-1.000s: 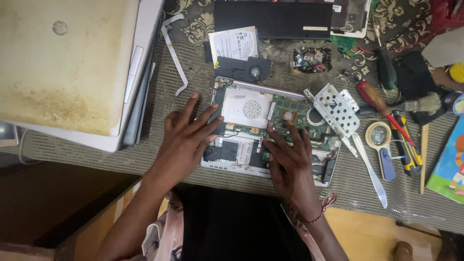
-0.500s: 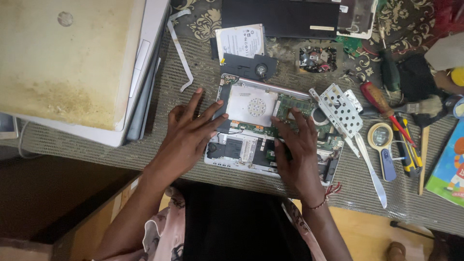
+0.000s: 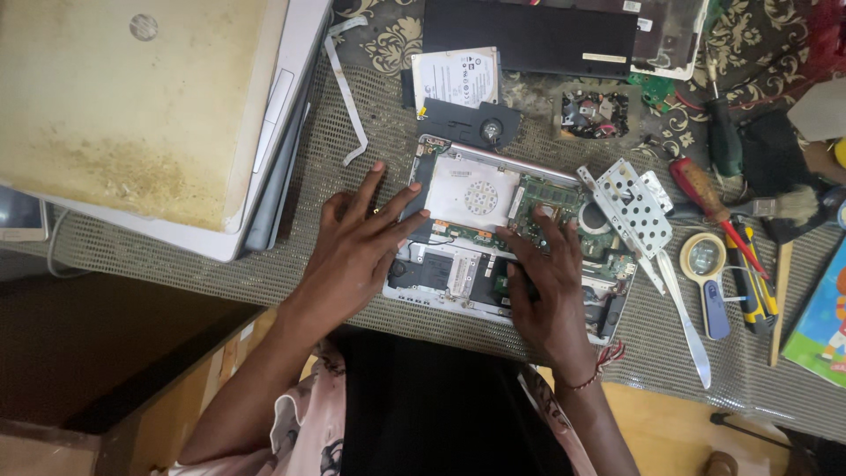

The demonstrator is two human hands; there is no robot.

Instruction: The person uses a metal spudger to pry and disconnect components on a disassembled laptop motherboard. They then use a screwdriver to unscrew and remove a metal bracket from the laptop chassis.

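The table (image 3: pixel 264 273) is covered with a grey mesh mat and crowded with parts. In the upper left of the frame lies a closed, stained white laptop (image 3: pixel 132 106), stacked on another pale unit. Beside its right edge lies a bent white ribbon strip (image 3: pixel 345 92). At the upper centre sit a hard drive (image 3: pixel 456 79), a black cooling fan assembly (image 3: pixel 467 123) just below it, and a long black battery pack (image 3: pixel 529 37). To the right of the work area lie a perforated metal drive bracket (image 3: pixel 634 207), a red-handled screwdriver (image 3: pixel 705 198), a green-handled screwdriver (image 3: pixel 724 141), a small magnifier (image 3: pixel 707 264), a flat white pry tool (image 3: pixel 683 322) and a brush (image 3: pixel 780 207).

The opened laptop base (image 3: pixel 511 234) lies at the centre of the frame, near the table's front edge, underside up. Its green circuit board, a white plate with a round perforated pattern and dark compartments are exposed.

The left hand (image 3: pixel 357 251) rests palm down, fingers spread, across the left edge of the base, fingertips reaching the white plate. The right hand (image 3: pixel 551 286) lies palm down on the lower right part of the base, fingers extended and slightly apart, tips on the circuit board. Neither hand pinches anything.
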